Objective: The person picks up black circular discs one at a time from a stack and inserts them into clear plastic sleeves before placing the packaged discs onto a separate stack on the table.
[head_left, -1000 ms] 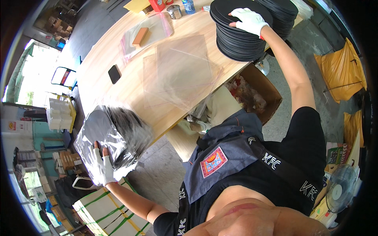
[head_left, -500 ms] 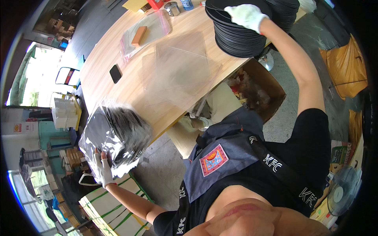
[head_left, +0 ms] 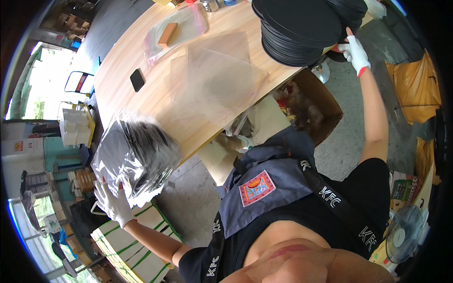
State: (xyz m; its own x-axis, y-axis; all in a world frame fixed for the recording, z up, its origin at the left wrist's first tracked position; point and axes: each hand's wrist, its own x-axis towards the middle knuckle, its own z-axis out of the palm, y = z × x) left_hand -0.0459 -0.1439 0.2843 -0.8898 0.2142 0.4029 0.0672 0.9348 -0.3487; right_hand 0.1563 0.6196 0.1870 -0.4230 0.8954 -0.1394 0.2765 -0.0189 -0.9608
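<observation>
Resting left hand (head_left: pixel 114 203): loose, fingers spread by the shiny bag (head_left: pixel 151 153), left edge of the table (head_left: pixel 118 75).
Right hand (head_left: pixel 356 53): one finger out, others bent (can't tell if gripping).
Black discs (head_left: pixel 302 23): piled on the table beside that hand.

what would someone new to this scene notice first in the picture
Probably the tall stack of black discs at the upper right of the wooden table, with the white-gloved right hand beside it. Next comes the black bundle in shiny clear plastic at the table's lower left, with the gloved left hand at its near side. The orange block also stands out, lying on pink-edged clear bags farther up the table.
</observation>
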